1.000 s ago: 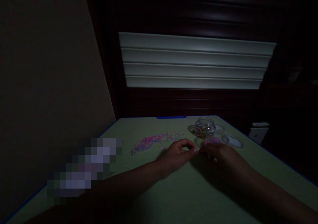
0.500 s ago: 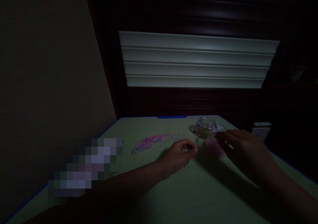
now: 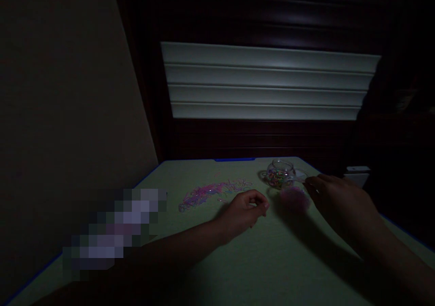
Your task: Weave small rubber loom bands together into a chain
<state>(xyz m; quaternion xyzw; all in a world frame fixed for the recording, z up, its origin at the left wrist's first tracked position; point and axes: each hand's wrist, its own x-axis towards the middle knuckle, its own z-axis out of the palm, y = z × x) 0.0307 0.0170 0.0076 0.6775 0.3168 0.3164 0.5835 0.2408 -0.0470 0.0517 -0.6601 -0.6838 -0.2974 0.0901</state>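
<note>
My left hand rests low over the table, its thumb and fingertips pressed together; anything between them is too small to make out. To the right, my right hand is raised with its fingertips pinched above a round clear container of pinkish bands. What the right fingertips hold, if anything, is too dark to tell. Behind that container stands a glass jar with multicoloured bands inside. A loose heap of pink and purple bands lies on the table beyond the left hand.
The pale green table has a blue edge. A pixelated patch covers something at its left side. A wall is at the left, dark panelling with pale slats at the back, and a white box beyond the right edge.
My right hand has moved slightly right, off the round container, so more of it shows. My left hand stays nearly in place.
</note>
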